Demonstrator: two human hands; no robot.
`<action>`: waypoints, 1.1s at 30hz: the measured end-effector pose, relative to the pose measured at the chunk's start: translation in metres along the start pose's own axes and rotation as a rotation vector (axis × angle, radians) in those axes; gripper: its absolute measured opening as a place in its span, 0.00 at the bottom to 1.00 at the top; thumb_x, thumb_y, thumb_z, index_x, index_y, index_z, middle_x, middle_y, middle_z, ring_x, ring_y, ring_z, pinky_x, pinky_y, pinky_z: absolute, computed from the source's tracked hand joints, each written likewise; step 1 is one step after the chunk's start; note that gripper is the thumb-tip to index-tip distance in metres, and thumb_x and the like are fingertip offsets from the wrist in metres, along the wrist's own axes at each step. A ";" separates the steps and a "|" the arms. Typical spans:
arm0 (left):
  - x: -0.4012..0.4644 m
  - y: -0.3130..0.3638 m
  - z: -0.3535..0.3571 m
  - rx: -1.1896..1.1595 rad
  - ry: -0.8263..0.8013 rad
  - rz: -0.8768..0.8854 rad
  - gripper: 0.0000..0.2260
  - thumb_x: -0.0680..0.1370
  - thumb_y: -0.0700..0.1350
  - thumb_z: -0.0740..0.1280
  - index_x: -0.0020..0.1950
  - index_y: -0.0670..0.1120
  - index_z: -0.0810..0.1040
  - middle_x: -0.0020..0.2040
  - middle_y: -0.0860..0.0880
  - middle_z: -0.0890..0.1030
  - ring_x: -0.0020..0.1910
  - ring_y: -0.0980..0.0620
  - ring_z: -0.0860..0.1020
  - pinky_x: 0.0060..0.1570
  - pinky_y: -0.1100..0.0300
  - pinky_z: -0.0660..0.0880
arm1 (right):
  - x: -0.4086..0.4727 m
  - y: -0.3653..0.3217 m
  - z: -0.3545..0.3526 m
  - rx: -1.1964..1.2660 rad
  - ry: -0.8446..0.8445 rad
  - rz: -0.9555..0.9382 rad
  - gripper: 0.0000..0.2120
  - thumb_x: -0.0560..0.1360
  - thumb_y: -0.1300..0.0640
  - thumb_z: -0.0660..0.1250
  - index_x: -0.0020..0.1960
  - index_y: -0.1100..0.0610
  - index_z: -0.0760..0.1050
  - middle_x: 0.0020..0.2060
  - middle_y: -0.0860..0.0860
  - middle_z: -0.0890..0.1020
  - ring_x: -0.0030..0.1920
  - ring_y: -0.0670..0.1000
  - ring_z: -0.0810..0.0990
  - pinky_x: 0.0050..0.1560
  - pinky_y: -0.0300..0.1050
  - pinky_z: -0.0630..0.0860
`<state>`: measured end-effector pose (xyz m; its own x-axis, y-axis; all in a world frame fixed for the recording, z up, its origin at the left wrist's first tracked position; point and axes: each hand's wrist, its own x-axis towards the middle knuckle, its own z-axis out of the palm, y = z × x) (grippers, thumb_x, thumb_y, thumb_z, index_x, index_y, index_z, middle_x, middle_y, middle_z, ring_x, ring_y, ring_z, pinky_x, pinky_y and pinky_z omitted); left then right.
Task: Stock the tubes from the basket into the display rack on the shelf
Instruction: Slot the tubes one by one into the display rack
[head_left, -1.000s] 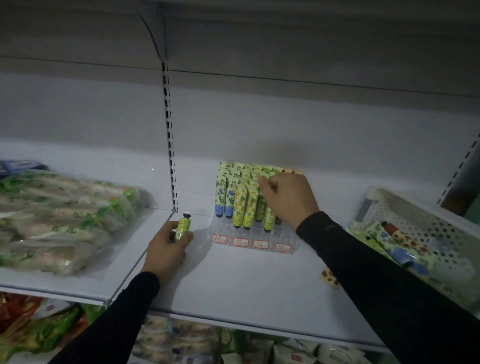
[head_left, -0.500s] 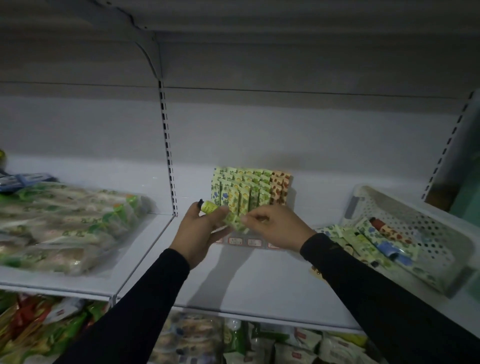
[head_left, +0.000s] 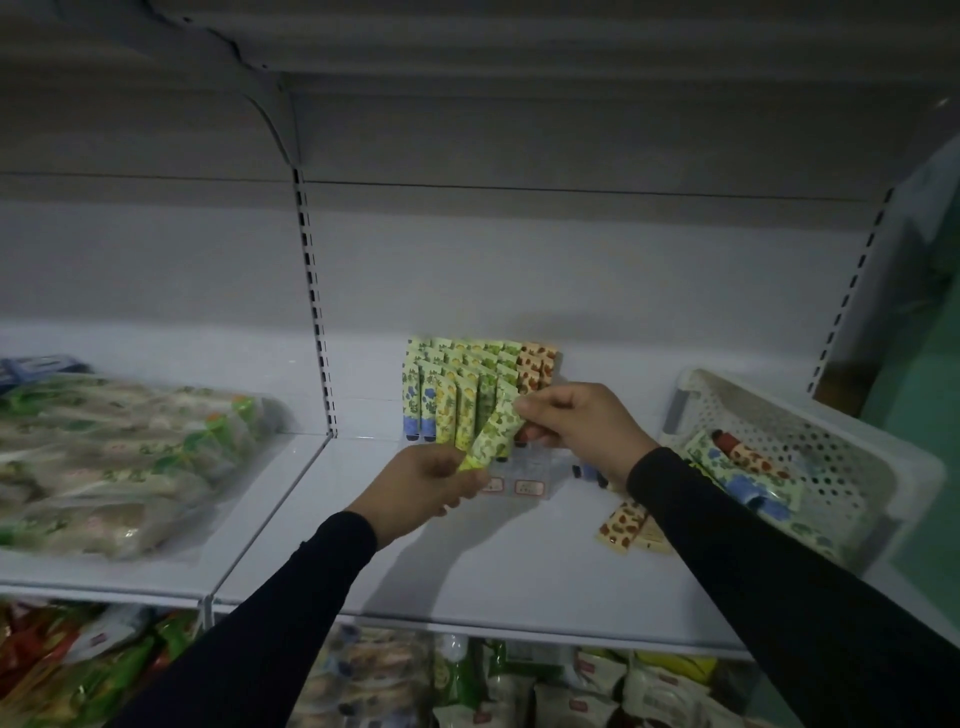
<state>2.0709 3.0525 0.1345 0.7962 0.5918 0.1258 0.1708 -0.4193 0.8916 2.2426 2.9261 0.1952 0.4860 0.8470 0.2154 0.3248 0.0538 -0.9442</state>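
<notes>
Two hands meet at the centre of the frame over a white shelf (head_left: 493, 561). At left lie clear bags of greens (head_left: 119, 457); at right sits a white perforated basket (head_left: 810, 431) with several printed tubes inside, and a brown-spotted tube (head_left: 621, 525) lies on the shelf just beside it, partly hidden by the right sleeve. Packaged goods fill the lower shelf along the bottom edge. The display rack (head_left: 524, 475), clear with small red-framed labels, stands against the back wall, its rows of upright tubes partly covered by both hands.

Half a second ago the green tube lay closer to level, black cap toward the left; now it has been tipped steeper and both hands sit nearer the rack's right columns.

The green tube (head_left: 493, 434) is in front of the rack, its long axis slanting from lower left to upper right. The left hand (head_left: 423, 480) grips its lower end, so the cap is hidden, and the right hand (head_left: 576, 423) pinches the flat crimped end at upper right.
</notes>
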 end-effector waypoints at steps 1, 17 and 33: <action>0.000 -0.001 0.001 0.043 -0.014 0.009 0.14 0.77 0.54 0.71 0.42 0.43 0.80 0.40 0.46 0.83 0.38 0.56 0.78 0.42 0.60 0.77 | 0.000 0.000 0.002 0.003 0.004 0.003 0.10 0.75 0.56 0.71 0.52 0.62 0.82 0.43 0.59 0.84 0.38 0.47 0.82 0.41 0.35 0.80; 0.000 -0.079 -0.054 0.755 0.221 -0.126 0.20 0.79 0.59 0.64 0.62 0.47 0.79 0.57 0.47 0.81 0.54 0.49 0.77 0.53 0.59 0.70 | 0.018 -0.008 -0.010 -0.414 0.280 -0.159 0.10 0.75 0.52 0.70 0.37 0.53 0.83 0.32 0.47 0.84 0.35 0.45 0.82 0.45 0.40 0.79; 0.004 -0.123 -0.046 0.892 0.161 -0.044 0.25 0.72 0.71 0.51 0.49 0.51 0.70 0.52 0.51 0.73 0.61 0.48 0.71 0.62 0.53 0.68 | 0.057 0.008 0.042 -0.832 0.382 -0.293 0.18 0.79 0.51 0.63 0.36 0.60 0.80 0.31 0.55 0.81 0.34 0.54 0.78 0.39 0.49 0.78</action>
<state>2.0264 3.1375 0.0455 0.6989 0.6808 0.2191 0.6384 -0.7320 0.2379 2.2385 2.9967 0.1891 0.4778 0.6220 0.6204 0.8757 -0.2811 -0.3926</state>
